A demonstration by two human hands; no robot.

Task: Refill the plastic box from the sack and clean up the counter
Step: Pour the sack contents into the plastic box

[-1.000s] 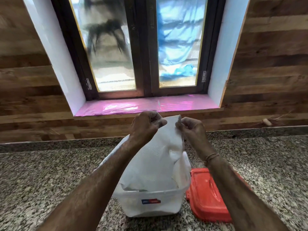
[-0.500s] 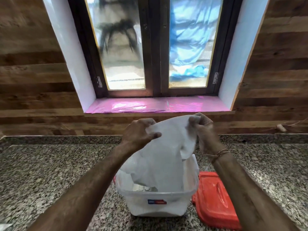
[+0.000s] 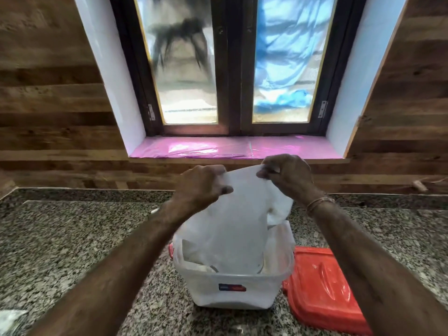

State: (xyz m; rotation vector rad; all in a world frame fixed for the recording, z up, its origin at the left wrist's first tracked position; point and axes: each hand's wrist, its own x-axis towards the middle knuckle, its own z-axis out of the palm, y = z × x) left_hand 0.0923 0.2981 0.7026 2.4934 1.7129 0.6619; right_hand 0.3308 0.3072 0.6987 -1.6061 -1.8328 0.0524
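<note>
as left hand (image 3: 201, 187), right hand (image 3: 288, 177) pinch sack (image 3: 237, 226) top, forearms reach forward.

The speckled granite counter (image 3: 72, 238) bears the plastic box (image 3: 232, 294), the red lid (image 3: 322, 287) just beside it.

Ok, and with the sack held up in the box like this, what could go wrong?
The left hand and right hand both pinch the sack at its top, so nothing steadies the box; a tug could tip it.
The sack spreads to the box's left rim, so contents might spill onto the counter.
The lid lies close on the right and could catch spill.
</note>
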